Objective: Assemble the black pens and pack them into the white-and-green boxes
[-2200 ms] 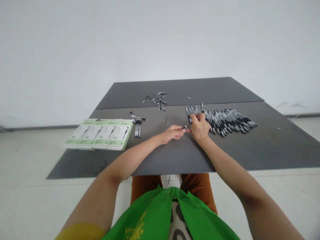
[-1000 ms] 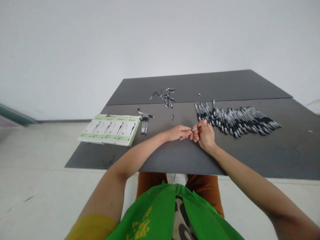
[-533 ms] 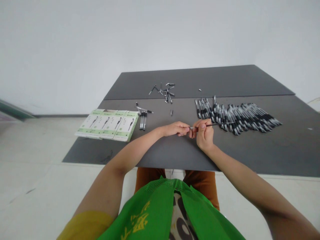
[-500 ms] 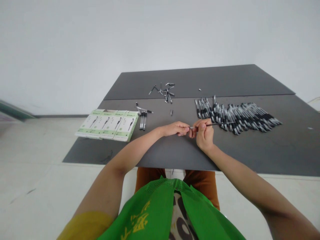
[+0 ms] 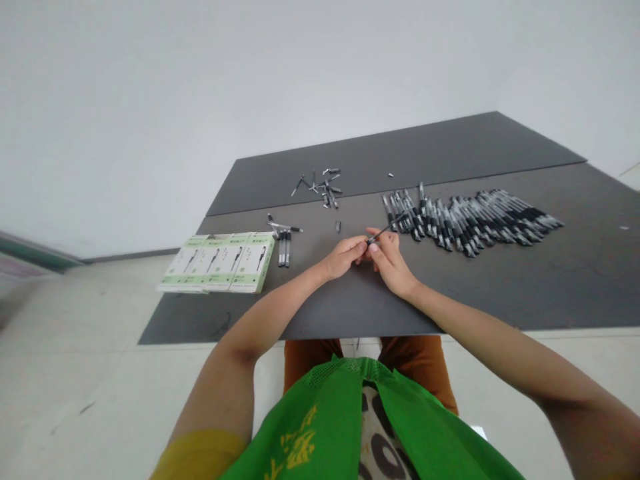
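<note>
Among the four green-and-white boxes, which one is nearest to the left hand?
The rightmost box, at the row's end toward the left hand; the other three lie farther left.

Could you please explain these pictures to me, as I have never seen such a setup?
There is no machine: these are a person's bare left hand and right hand, all seen from one head-worn camera looking forward and down. On the dark table lie many pens at the right, small loose pen parts toward the back, and green-and-white boxes at the left. The left hand pinches near one end of a thin dark rod; the right hand touches it too, though its exact grip is unclear.
</note>
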Demonstrator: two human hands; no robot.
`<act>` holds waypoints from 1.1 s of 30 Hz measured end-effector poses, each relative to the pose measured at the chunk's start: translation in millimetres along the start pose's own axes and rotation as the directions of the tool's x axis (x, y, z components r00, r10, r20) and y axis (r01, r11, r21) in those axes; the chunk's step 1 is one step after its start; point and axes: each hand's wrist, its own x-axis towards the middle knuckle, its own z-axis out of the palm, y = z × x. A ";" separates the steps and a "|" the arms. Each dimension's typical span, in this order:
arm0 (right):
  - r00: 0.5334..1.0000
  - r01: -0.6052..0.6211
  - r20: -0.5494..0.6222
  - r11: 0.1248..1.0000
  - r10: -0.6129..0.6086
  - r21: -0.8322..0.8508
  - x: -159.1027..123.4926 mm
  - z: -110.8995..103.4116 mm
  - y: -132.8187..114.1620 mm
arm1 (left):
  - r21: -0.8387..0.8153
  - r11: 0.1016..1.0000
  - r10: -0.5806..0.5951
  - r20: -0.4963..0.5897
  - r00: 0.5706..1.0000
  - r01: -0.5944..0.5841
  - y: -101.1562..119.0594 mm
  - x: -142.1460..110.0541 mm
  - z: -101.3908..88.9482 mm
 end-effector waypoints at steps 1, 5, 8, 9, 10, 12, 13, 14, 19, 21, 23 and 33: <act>0.999 0.030 0.019 0.997 -0.028 -0.071 0.4 1.0 0.3 | 0.049 0.998 0.043 -0.071 0.997 -0.039 3.0 -1.2 2.2; 0.993 0.113 0.042 0.980 -0.107 -0.161 0.5 3.2 -2.9 | 0.287 0.953 0.190 -0.310 0.932 -0.099 9.5 -5.1 12.8; 0.985 0.172 0.018 0.974 -0.171 -0.149 -0.1 1.8 -5.3 | 0.352 0.933 0.216 -0.385 0.897 -0.073 5.2 -6.3 20.2; 0.983 0.181 0.013 0.976 -0.181 -0.120 -0.2 1.3 -5.6 | 0.359 0.930 0.222 -0.399 0.890 -0.071 3.6 -6.6 22.0; 0.983 0.185 0.015 0.980 -0.184 -0.071 -0.3 1.1 -5.7 | 0.365 0.928 0.230 -0.416 0.880 -0.071 2.7 -6.8 23.5; 0.986 0.159 0.046 0.985 -0.162 0.073 -1.1 1.9 -5.5 | 0.368 0.927 0.245 -0.453 0.857 -0.070 4.1 -7.6 25.5; 0.988 0.125 0.069 0.980 -0.137 0.157 -2.0 3.0 -5.4 | 0.367 0.928 0.248 -0.464 0.850 -0.070 6.4 -8.2 26.2; 0.991 0.084 0.086 0.967 -0.107 0.240 -3.2 4.4 -5.2 | 0.364 0.928 0.250 -0.464 0.850 -0.074 9.6 -8.8 26.7; 0.996 -0.068 0.081 0.852 0.031 0.520 -7.7 9.9 -2.8 | 0.319 0.934 0.271 -0.330 0.904 -0.164 20.5 -9.8 28.4; 0.992 -0.123 0.087 0.815 0.089 0.567 -4.1 8.8 -2.4 | 0.321 0.935 0.260 -0.338 0.904 -0.149 15.4 -7.5 28.5; 0.982 -0.186 0.075 0.802 0.175 0.567 3.0 4.7 -3.8 | 0.335 0.938 0.221 -0.394 0.892 -0.084 6.0 -3.7 26.3; 0.887 -0.066 -0.390 0.905 0.246 0.421 29.2 -36.5 -13.1 | 0.471 0.693 0.108 -0.816 0.568 0.546 -20.3 31.7 -71.5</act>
